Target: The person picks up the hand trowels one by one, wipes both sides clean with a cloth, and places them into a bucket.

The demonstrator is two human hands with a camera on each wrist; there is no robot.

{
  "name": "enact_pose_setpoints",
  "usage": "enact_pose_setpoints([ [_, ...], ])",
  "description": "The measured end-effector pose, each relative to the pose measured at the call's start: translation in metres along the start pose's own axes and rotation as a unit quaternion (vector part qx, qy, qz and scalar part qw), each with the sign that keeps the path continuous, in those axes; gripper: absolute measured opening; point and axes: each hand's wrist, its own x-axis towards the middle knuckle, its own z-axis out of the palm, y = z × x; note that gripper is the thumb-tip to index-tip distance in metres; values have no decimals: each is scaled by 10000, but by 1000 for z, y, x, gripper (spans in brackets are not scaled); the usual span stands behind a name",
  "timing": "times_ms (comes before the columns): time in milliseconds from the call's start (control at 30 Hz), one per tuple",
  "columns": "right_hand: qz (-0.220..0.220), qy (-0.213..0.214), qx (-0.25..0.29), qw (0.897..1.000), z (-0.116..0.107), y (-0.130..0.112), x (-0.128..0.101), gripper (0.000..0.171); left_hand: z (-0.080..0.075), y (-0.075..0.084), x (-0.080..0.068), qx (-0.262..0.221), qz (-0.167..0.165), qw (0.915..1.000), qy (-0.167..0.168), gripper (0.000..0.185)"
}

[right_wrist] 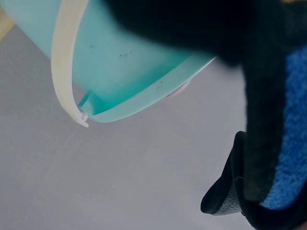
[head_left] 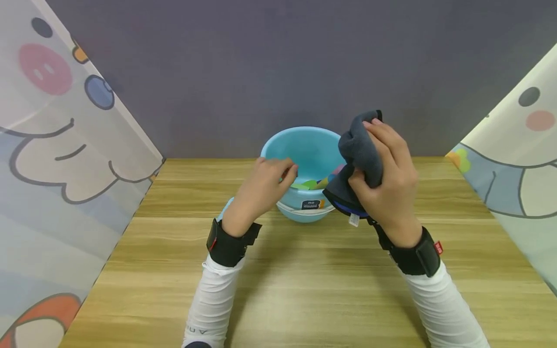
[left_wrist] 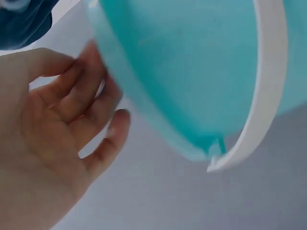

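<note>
A grey cloth (head_left: 363,150) with black edging, a blue underside and a white tag is bunched up in my right hand (head_left: 391,179), which grips it over the right side of a light-blue bucket (head_left: 304,150). The cloth's blue face (right_wrist: 292,129) and black border show large in the right wrist view. My left hand (head_left: 265,181) is at the bucket's left rim, fingers loosely bent with nothing visible in them. In the left wrist view its fingers (left_wrist: 91,81) lie close beside the rim; whether they touch it I cannot tell.
Several colourful pieces, among them a green one (head_left: 310,184), lie inside the bucket. Its white handle (head_left: 300,211) hangs down at the front. Part of a light-blue object (head_left: 225,208) shows behind my left wrist. The wooden table (head_left: 304,290) meets a grey wall (head_left: 278,67) and patterned side panels.
</note>
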Motion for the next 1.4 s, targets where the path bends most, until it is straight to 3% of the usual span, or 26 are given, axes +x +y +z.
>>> enact_pose_setpoints([
  [167,-17,-17,72,10000,1,-3,0,47,-23,-5,-14,-240,-713,9972,24,25],
  [267,-25,-29,133,9999,1,-4,0,47,-30,-14,-27,-162,-1123,9933,-200,24],
  [433,-46,-172,145,9997,1,-5,-1,48,-25,-38,-54,425,-1528,9841,-799,21],
  [700,-112,-378,198,9990,4,-6,-5,49,-8,-76,-106,921,-2267,9463,-2114,33],
  [900,-130,-539,278,9981,6,-7,-7,50,9,-91,-141,1227,-2808,9145,-2643,45],
  [967,-153,-558,277,9979,7,-8,-7,50,14,-94,-148,1188,-2945,9091,-2695,48],
  [1067,-167,-580,254,9979,7,-8,-8,50,20,-97,-156,1067,-3007,9103,-2639,45],
  [1167,-199,-607,249,9976,7,-9,-10,49,25,-97,-162,1035,-2886,9166,-2567,44],
  [1400,-317,-647,313,9969,8,-10,-11,48,29,-93,-165,1253,-2414,9387,-2120,33],
])
